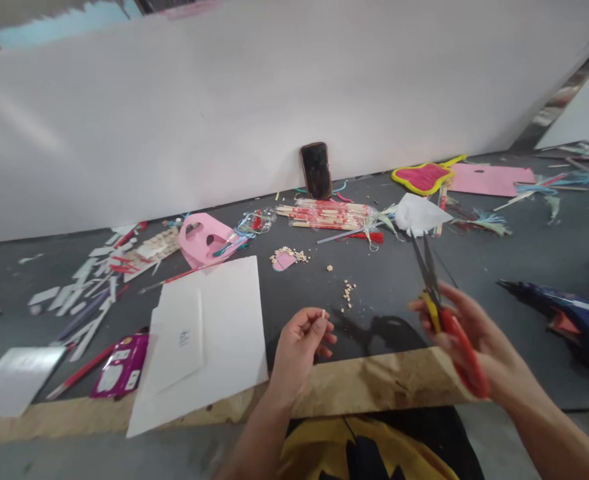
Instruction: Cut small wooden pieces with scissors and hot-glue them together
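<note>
My left hand (pixel 302 347) is closed in a pinch on a tiny pale bead (pixel 323 313), just above the table's front edge. My right hand (pixel 467 333) is wrapped round the red and yellow handles of a pair of scissors (pixel 432 283). The blades point up and away from me and are nearly shut. Small pale beads (pixel 348 293) lie scattered on the dark table (pixel 384 273) between the two hands. A second cluster of beads (pixel 289 254) sits beside a small pink paper piece (pixel 283 261).
White paper sheets (pixel 209 340) lie left of my left hand. A blue glue gun (pixel 569 320) lies at the right. A phone (pixel 316 170) leans on the white wall. Pink cutouts (pixel 203 239), sticks (pixel 324 215), paper strips (pixel 94 280) and a red-yellow shape (pixel 422 177) litter the table.
</note>
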`<state>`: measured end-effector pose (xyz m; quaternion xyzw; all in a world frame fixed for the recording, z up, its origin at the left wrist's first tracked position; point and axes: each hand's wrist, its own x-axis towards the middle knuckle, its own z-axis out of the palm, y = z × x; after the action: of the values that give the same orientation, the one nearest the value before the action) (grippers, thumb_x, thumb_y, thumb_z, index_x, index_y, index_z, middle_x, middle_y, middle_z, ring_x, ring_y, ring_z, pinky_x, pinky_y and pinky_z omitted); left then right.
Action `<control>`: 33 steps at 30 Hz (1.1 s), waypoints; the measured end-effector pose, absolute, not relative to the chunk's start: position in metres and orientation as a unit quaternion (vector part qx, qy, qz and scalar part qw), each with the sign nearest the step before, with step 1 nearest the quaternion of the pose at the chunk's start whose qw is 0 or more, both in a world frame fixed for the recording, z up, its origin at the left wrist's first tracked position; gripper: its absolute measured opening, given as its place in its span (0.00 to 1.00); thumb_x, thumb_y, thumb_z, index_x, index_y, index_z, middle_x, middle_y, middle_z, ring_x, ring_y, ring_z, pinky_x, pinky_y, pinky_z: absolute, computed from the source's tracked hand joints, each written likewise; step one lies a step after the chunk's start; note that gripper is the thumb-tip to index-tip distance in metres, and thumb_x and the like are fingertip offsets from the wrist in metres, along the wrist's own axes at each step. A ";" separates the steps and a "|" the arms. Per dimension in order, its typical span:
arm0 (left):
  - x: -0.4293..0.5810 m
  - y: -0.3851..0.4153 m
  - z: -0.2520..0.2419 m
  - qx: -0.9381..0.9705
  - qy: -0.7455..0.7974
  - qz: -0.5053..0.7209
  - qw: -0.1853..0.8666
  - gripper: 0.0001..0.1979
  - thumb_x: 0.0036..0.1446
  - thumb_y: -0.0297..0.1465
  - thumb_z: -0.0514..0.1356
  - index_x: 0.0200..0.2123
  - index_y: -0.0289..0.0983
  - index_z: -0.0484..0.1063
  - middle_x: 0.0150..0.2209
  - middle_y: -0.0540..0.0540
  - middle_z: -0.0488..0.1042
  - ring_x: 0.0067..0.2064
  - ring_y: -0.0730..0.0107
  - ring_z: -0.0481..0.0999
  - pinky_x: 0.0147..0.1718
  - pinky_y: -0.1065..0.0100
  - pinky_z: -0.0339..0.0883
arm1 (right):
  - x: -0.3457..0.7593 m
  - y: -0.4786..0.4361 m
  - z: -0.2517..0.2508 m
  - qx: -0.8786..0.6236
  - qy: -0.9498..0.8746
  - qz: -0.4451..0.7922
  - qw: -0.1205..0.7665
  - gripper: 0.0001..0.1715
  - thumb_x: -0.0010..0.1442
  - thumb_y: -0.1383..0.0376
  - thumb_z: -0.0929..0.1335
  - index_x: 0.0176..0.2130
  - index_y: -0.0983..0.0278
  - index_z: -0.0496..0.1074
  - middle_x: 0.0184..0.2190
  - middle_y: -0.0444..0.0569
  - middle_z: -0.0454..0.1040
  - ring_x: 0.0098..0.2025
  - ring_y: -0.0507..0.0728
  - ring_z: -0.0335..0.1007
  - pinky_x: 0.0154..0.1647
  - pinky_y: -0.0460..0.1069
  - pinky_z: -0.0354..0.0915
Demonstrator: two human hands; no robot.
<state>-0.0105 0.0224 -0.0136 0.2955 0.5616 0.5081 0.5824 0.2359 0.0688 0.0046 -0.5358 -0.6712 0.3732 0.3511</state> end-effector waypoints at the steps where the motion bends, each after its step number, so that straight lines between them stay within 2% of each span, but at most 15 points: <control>1: -0.009 0.023 -0.014 0.299 0.562 0.508 0.580 0.13 0.54 0.39 0.59 0.36 0.35 0.70 0.29 0.47 0.71 0.28 0.73 0.72 0.22 0.75 0.65 | 0.230 0.065 0.006 -0.510 -0.685 0.398 0.335 0.38 0.53 0.47 0.66 0.58 0.57 0.54 0.41 0.51 0.74 0.37 0.57 0.74 0.34 0.50 0.71; 3: -0.007 0.025 -0.013 0.313 0.565 0.510 0.569 0.12 0.55 0.39 0.59 0.35 0.35 0.70 0.28 0.48 0.71 0.27 0.75 0.70 0.22 0.76 0.64 | 0.219 0.059 0.008 -0.483 -0.731 0.397 0.271 0.38 0.51 0.52 0.69 0.57 0.58 0.57 0.41 0.50 0.73 0.40 0.57 0.73 0.37 0.50 0.70; 6: -0.006 0.027 -0.010 0.345 0.575 0.512 0.537 0.11 0.55 0.38 0.58 0.34 0.35 0.71 0.27 0.50 0.70 0.25 0.77 0.67 0.23 0.75 0.62 | 0.207 0.053 0.008 -0.466 -0.804 0.318 0.190 0.35 0.48 0.55 0.72 0.53 0.62 0.63 0.41 0.52 0.72 0.40 0.58 0.71 0.39 0.51 0.69; 11: -0.005 0.029 -0.004 0.381 0.590 0.504 0.503 0.11 0.56 0.38 0.58 0.34 0.35 0.71 0.24 0.52 0.68 0.25 0.77 0.65 0.25 0.74 0.60 | 0.201 0.048 0.003 -0.418 -0.860 0.257 0.140 0.29 0.56 0.58 0.67 0.55 0.63 0.61 0.43 0.55 0.71 0.41 0.59 0.71 0.39 0.52 0.68; 14: -0.004 0.029 -0.003 0.394 0.584 0.504 0.500 0.10 0.55 0.37 0.59 0.33 0.36 0.71 0.22 0.53 0.66 0.25 0.77 0.63 0.25 0.75 0.58 | 0.200 0.046 0.001 -0.412 -0.868 0.246 0.130 0.29 0.57 0.59 0.66 0.56 0.64 0.60 0.43 0.55 0.72 0.42 0.60 0.71 0.40 0.53 0.68; 22: -0.002 0.028 -0.006 0.411 0.557 0.504 0.516 0.06 0.55 0.33 0.59 0.32 0.36 0.71 0.29 0.51 0.71 0.32 0.74 0.67 0.33 0.74 0.61 | 0.194 0.042 0.003 -0.414 -0.865 0.252 0.126 0.31 0.56 0.56 0.67 0.56 0.65 0.60 0.43 0.56 0.72 0.42 0.61 0.70 0.40 0.54 0.68; 26: -0.003 0.026 -0.004 0.421 0.555 0.502 0.513 0.06 0.54 0.33 0.59 0.32 0.36 0.71 0.29 0.51 0.72 0.32 0.73 0.68 0.33 0.74 0.62 | 0.194 0.041 0.006 -0.397 -0.874 0.249 0.131 0.29 0.59 0.59 0.65 0.57 0.67 0.59 0.44 0.57 0.71 0.43 0.60 0.70 0.41 0.53 0.68; 33: -0.003 0.027 -0.001 0.442 0.560 0.499 0.491 0.07 0.55 0.33 0.59 0.30 0.35 0.72 0.29 0.49 0.73 0.32 0.71 0.70 0.33 0.72 0.63 | 0.189 0.036 0.003 -0.400 -0.885 0.201 0.128 0.30 0.60 0.56 0.64 0.56 0.70 0.60 0.42 0.59 0.73 0.40 0.62 0.72 0.37 0.54 0.70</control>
<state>-0.0032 0.0265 -0.0008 0.4423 0.5604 0.4993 0.4908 0.1888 0.0360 0.0031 -0.3996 -0.8851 0.2014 0.1277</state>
